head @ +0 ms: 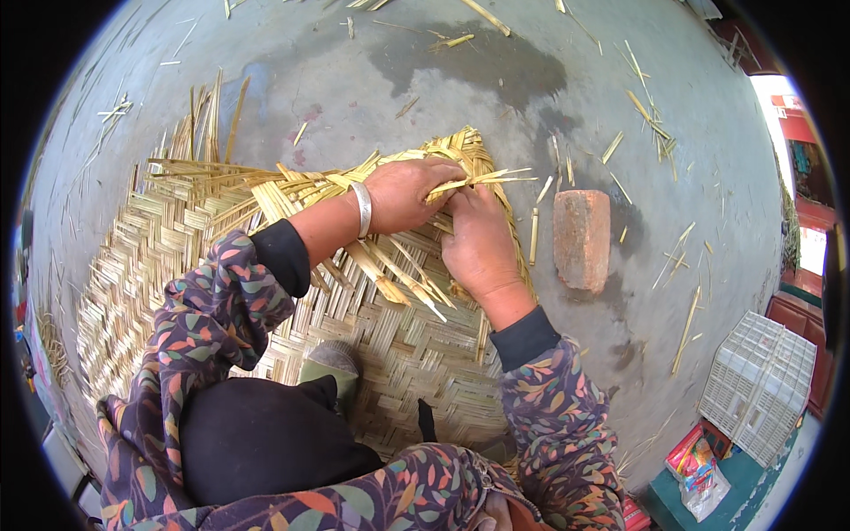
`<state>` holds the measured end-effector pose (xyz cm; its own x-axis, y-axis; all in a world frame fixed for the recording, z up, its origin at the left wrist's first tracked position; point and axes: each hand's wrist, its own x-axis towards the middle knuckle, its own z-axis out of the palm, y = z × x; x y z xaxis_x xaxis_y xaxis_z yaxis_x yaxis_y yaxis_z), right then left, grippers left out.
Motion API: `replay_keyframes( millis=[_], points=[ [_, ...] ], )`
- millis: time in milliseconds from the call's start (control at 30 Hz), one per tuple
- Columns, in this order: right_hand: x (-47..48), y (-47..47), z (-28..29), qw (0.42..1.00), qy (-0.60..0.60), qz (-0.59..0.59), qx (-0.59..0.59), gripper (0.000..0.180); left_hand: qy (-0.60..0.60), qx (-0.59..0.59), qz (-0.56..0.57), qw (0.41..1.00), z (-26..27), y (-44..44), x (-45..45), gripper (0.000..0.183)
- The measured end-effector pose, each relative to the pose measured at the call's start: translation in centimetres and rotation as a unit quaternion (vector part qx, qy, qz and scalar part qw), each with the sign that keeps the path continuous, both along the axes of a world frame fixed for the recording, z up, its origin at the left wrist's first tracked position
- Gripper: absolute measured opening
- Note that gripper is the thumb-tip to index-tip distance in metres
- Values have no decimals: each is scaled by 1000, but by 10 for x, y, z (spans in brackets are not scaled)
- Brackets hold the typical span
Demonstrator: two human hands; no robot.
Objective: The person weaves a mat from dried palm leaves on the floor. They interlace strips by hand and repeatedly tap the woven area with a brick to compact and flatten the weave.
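A large mat woven from flat split strips [412,358] lies on the floor under my arms and foot. Along its far edge runs a folded, braided border [468,143] that comes to a corner. Near that corner my left hand [415,192], with a metal bracelet at the wrist, grips a few yellow strips [491,178] whose tips stick out to the right. My right hand [478,232] meets it from the right, its fingers bent at the same strips; the fingertips are partly hidden. Loose strip ends [405,272] fan out beneath my left hand.
A red brick [582,241] lies on the concrete floor right of the mat. Scattered strip pieces [651,119] and damp patches mark the floor. At the lower right are a white plastic crate [758,385] and a plastic packet [694,464]. My shoe [332,372] rests on the mat.
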<state>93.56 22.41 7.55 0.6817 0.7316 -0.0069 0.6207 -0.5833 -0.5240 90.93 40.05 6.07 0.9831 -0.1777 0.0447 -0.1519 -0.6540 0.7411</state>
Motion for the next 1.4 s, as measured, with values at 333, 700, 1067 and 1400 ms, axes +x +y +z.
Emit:
replay_keyframes(
  millis=[333,700,1067,1400],
  points=[
    [18,-15,15,998,13,57,-15,29,103,53,-183,976,9,15,18,62],
    [8,-12,10,999,15,40,-13,43,209,120,-178,954,21,4,26,69],
    [-32,3,-17,992,42,-103,54,58,163,71,-145,973,2,6,18,66],
    [-46,-5,-25,998,-15,-57,16,74,78,23,-146,986,-17,13,20,56]
  ],
)
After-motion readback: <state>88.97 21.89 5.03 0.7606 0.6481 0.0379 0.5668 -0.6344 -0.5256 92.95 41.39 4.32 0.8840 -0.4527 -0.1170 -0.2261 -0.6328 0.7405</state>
